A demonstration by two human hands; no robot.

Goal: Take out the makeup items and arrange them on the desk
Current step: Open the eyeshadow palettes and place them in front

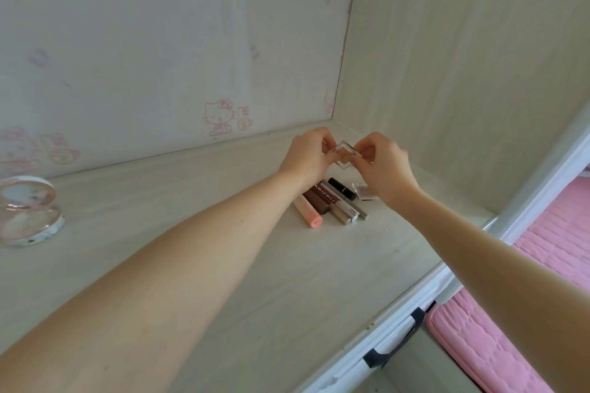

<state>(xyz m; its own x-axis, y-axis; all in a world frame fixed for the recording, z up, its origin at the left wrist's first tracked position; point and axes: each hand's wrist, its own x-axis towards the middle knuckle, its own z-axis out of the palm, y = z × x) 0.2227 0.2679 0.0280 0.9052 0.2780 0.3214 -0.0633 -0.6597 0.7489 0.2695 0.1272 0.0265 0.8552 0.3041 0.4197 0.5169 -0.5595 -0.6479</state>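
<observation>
Both my hands hold a small clear square compact (345,154) above the far right of the desk (223,265). My left hand (308,155) pinches its left side and my right hand (381,163) pinches its right side. Beneath them several makeup tubes lie side by side: a pink tube (308,211), a brown tube (317,202), a black tube (342,188) and slim silver-capped ones (346,209). Another small square compact (364,191) lies on the desk right of the tubes, partly hidden by my right wrist.
An open round pink compact mirror (28,210) stands at the desk's left. A wall with cartoon cat stickers (220,118) runs behind, a side panel (463,73) closes the right. A drawer with a black handle (399,344) and pink bedding (510,344) lie lower right.
</observation>
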